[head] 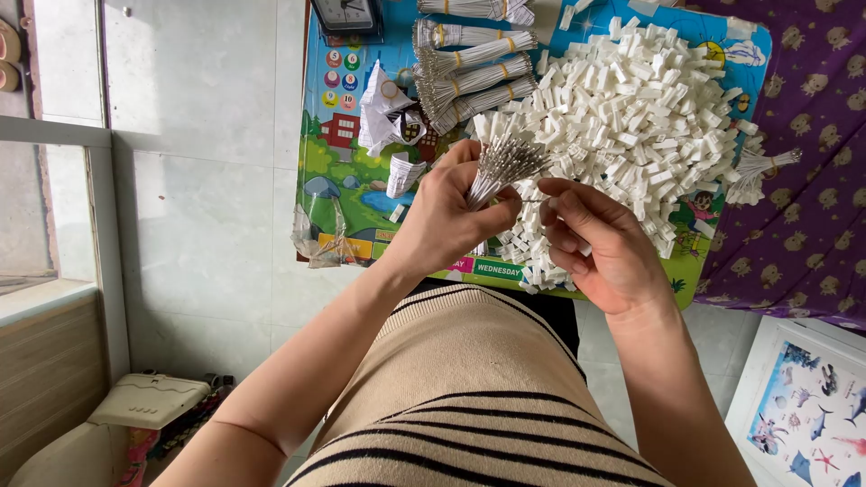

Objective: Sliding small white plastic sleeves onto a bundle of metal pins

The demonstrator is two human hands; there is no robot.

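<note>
The left hand (446, 212) is closed in a fist around a bunch of thin silvery wires (503, 164), whose tips fan out just above the thumb and forefinger. The right hand (600, 248) sits just beside it, fingers curled inward and pinched together near the base of the bunch; whether a small piece lies between those fingertips cannot be told. Both hands hover over the near edge of a colourful children's play mat (338, 171) printed with a house, hills, numbered circles and coloured word strips.

Directly beyond the right hand, a large heap of small white plastic pieces (640, 117) covers much of the mat, and some spill down to just under the hands. Beyond the left hand lie several tied bundles of wires (474, 77), each banded with yellow ties. To the left of the left hand sit crumpled white paper wrappers (388, 117) with dark print, and lower left a clear plastic bag (316, 243) hangs at the mat's edge. Another small tied bundle (762, 167) rests far right of the right hand, near a purple patterned cloth (812, 135). A dark clock (345, 16) stands at the far edge.
</note>
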